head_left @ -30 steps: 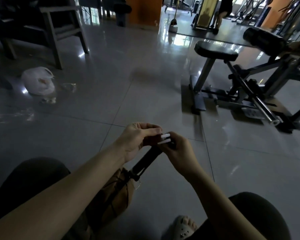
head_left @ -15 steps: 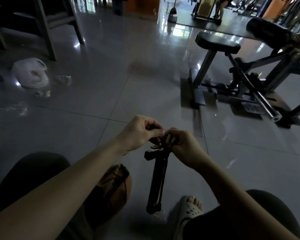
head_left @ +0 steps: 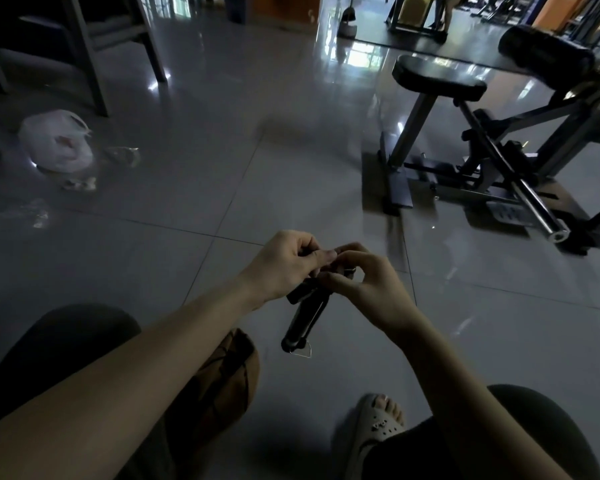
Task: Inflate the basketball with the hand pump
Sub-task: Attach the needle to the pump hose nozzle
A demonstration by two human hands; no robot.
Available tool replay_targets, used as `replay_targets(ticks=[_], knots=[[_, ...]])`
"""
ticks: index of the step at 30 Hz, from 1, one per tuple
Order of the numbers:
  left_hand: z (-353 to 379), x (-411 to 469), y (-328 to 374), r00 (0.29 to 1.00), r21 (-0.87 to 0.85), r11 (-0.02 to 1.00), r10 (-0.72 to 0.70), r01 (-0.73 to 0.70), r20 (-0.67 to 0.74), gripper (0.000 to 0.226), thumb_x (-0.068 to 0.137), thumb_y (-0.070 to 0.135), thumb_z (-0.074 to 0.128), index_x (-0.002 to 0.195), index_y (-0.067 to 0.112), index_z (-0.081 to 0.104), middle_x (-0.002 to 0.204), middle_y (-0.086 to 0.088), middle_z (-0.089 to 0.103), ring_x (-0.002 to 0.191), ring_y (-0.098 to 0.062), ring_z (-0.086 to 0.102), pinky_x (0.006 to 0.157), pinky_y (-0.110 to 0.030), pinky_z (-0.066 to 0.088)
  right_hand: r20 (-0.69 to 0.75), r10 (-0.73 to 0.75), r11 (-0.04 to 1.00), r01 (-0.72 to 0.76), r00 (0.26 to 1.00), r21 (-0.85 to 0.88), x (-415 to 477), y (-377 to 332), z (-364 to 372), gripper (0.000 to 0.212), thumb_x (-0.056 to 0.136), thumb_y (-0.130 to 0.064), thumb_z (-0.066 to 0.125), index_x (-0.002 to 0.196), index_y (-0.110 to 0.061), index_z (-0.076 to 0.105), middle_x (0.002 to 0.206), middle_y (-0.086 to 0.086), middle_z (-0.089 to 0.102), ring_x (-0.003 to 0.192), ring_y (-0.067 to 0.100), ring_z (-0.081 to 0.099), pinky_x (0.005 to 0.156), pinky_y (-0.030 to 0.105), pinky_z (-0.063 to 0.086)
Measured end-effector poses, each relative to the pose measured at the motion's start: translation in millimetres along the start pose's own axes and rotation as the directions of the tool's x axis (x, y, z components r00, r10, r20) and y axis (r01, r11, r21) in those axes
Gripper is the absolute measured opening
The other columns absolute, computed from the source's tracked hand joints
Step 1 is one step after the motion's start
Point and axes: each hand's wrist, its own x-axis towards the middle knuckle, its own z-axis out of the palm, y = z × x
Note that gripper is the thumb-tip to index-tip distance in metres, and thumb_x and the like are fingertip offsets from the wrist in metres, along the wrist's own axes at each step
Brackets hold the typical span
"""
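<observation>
Head view: the hand pump is a slim black tube, tilted, with a thin wire loop at its lower end; its upper end is pinched by the curled left hand and the right hand, above the floor; the brown basketball lies below the left forearm; a white plastic bag far left holds something unclear.
</observation>
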Motion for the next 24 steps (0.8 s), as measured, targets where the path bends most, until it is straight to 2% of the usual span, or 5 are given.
replay_targets(ticks=[4,9,15,19,24], knots=[[2.5,1.3,-4.2,0.998,0.073,0.996,-0.037,0.042,-0.058,0.03,0.094,0.035,0.067,0.077,0.01,0.065,0.057,0.008,0.058,0.046,0.002,0.049,0.047,-0.01,0.038,-0.094,-0.068,0.996,0.062,0.993,-0.065,3.4,5.9,18.8,0.009,0.094,-0.013,0.064,0.092,-0.009,0.071,0.094,0.0,0.058,0.081,0.007,0.059,0.069,0.017,0.049],[-3.8,2.1,-8.8,0.999,0.22,0.975,-0.034,0.036,-0.014,0.03,0.097,0.039,0.062,0.081,0.013,0.063,0.06,0.005,0.054,0.041,0.002,0.044,0.042,-0.01,0.032,-0.036,-0.127,0.983,0.121,0.991,-0.14,7.1,18.2,21.4,0.009,0.095,-0.013,0.062,0.095,-0.014,0.071,0.096,-0.003,0.059,0.086,0.009,0.059,0.071,0.017,0.046],[-6.3,1.6,-13.8,0.997,0.292,0.956,-0.043,0.022,0.068,0.029,0.1,0.041,0.054,0.088,0.017,0.063,0.067,0.002,0.054,0.054,-0.005,0.046,0.054,-0.024,0.039,-0.015,-0.181,0.963,0.174,0.983,-0.208,7.8,26.3,18.2,0.008,0.093,-0.018,0.066,0.089,-0.022,0.072,0.103,-0.011,0.058,0.099,0.007,0.058,0.086,0.024,0.048],[-4.3,0.8,-15.7,0.99,0.356,0.933,-0.093,0.05,0.105,0.031,0.106,0.036,0.043,0.086,0.015,0.057,0.072,-0.001,0.052,0.063,-0.013,0.048,0.059,-0.032,0.039,-0.042,-0.337,0.757,0.244,0.94,-0.606,0.4,25.9,20.5,0.009,0.094,-0.025,0.062,0.093,-0.024,0.071,0.112,-0.008,0.056,0.106,0.013,0.052,0.102,0.036,0.039],[-7.1,0.1,-19.1,0.962,0.256,0.95,-0.222,0.177,0.16,0.038,0.108,0.036,0.036,0.086,0.011,0.055,0.076,-0.003,0.049,0.068,-0.015,0.045,0.064,-0.032,0.037,0.046,-0.434,0.548,0.305,0.9,-0.779,-6.3,22.0,21.9,0.021,0.094,-0.028,0.051,0.096,-0.018,0.07,0.121,0.003,0.057,0.112,0.023,0.053,0.114,0.047,0.029]])
